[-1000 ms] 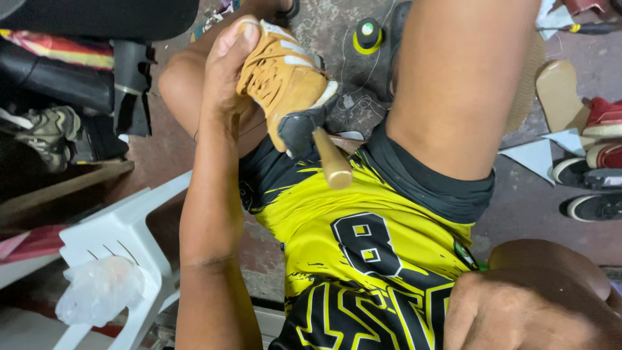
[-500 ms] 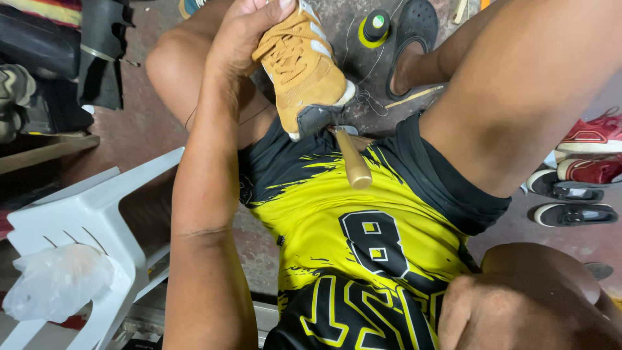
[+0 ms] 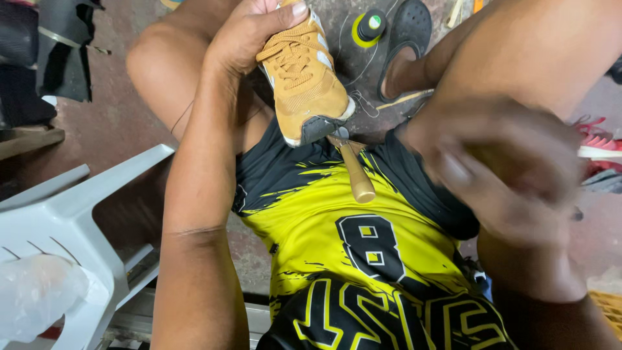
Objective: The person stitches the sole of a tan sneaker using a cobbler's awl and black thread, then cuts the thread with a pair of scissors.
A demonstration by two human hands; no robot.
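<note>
My left hand [image 3: 249, 35] grips a tan laced sneaker [image 3: 304, 78] by its heel end, toe pointing down toward my lap. Under the toe a tool with a wooden handle [image 3: 356, 175] rests on my yellow-and-black shorts [image 3: 324, 220]. My right hand [image 3: 499, 162] hovers blurred over my right thigh, close to the camera, fingers curled; whether it holds anything I cannot tell.
A white plastic chair [image 3: 71, 220] stands at the left with a clear plastic bag [image 3: 35, 295] on it. On the floor ahead lie a black sandal [image 3: 405, 35] and a small round yellow-green container [image 3: 369, 26]. Red shoes [image 3: 599, 142] sit at the right edge.
My right hand rose from the lower right corner to the middle right, now blurred. The view shifted so the sneaker and left hand sit higher in frame.
</note>
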